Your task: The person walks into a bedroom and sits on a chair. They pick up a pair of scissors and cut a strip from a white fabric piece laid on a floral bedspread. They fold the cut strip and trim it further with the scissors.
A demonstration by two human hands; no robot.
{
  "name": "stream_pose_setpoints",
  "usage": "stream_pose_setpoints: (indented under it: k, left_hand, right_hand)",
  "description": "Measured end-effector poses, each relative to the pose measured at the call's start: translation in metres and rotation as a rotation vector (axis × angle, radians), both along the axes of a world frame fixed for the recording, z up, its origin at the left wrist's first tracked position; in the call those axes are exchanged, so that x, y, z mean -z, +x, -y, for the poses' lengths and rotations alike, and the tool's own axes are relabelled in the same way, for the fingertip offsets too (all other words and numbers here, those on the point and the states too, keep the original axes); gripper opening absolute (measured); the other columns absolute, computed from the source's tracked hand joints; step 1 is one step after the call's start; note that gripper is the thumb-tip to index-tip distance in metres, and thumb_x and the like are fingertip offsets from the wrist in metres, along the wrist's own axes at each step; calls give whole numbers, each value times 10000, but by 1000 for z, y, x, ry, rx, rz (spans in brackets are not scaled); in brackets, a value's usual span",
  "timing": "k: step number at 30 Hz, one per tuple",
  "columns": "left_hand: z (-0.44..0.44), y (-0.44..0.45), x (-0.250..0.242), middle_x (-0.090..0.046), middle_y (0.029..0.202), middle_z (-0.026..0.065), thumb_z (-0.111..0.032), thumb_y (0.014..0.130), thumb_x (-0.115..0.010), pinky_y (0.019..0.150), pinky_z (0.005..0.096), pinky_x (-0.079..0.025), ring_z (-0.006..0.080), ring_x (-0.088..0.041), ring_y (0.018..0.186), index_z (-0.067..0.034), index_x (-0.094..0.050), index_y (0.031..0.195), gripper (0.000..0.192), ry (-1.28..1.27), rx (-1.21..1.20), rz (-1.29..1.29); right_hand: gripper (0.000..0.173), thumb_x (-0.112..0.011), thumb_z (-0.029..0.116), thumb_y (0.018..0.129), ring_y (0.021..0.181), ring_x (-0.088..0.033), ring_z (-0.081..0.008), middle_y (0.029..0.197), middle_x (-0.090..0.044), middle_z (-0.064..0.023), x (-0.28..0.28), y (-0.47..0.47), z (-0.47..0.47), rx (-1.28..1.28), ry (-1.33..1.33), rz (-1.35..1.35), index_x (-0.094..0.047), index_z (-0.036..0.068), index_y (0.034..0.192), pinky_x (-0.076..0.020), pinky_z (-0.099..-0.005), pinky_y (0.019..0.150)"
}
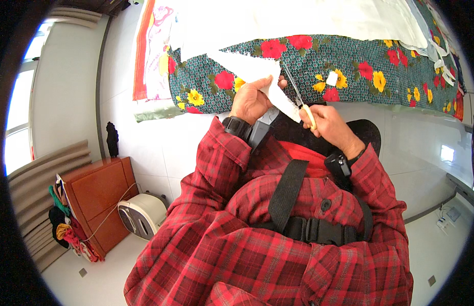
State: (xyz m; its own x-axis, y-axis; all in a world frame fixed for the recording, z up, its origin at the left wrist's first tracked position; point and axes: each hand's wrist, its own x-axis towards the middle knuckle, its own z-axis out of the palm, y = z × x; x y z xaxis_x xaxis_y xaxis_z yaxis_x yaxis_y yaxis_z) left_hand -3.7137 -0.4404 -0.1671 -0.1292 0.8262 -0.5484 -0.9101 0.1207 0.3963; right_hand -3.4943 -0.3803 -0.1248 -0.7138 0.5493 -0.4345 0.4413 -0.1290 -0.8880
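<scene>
My left hand grips a white piece of cloth with a ragged edge, its thumb pressed on top. One part of the cloth stretches up and left across the bed-like surface, while a narrower strip hangs down towards my right hand. In that right hand are scissors with cream-yellow handles. Their metal blades point up and left, just right of the cloth; whether the blades touch it I cannot tell. Below both hands lies a dark green floral fabric with red and yellow flowers.
A large white sheet of cloth covers the far side. A small white scrap lies right of the scissors, and white strips hang farther right. On the left floor stand a brown wooden cabinet and a cream appliance with a cord.
</scene>
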Motion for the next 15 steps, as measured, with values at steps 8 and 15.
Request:
stream_pose_setpoints:
  k: [8,15]
  left_hand:
    - [-3,1,-2,-612,1024,143,10,898,-589,841,421,-548,277,-635,886,38,-511,1126,243,-53,-103,73]
    - [1,2,3,-628,990,147,-19,926,-545,820,347,-542,240,-638,867,87,-510,1143,244,-34,-22,7]
  right_hand:
    - [515,-570,468,927,526,-431,-81,584,-488,6,0,-11,6,55,-148,-15,-596,-4,724,-328,-262,487]
    - [505,-568,484,928,488,-442,-81,561,-479,0,6,-27,1,55,-229,-69,-577,27,712,-327,-248,457]
